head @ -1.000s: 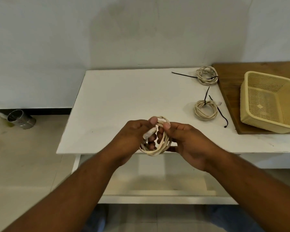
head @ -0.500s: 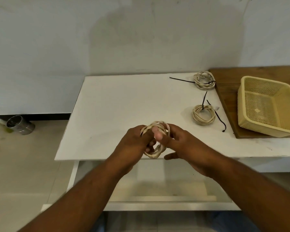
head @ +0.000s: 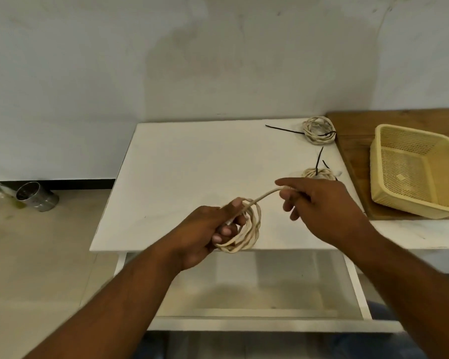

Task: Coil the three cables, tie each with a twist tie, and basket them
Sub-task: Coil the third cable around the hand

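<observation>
Cable coil point(head: 248, 239) gripped in my left hand point(head: 202, 234) over the bench's point(head: 192, 164) near edge, right hand point(head: 322, 206) pinching its loose tail point(head: 267, 194) taut, presumably for wrapping.

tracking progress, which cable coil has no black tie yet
The coil held in the left hand, its end pinched by the right hand; the far coil and near coil on the table carry black ties.

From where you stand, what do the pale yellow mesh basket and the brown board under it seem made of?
The pale yellow mesh basket looks like moulded plastic: uniform colour, fine perforated grid, slight sheen. The brown board under it looks like matte wood, with streaky grain; solid or veneer is unclear.
</observation>
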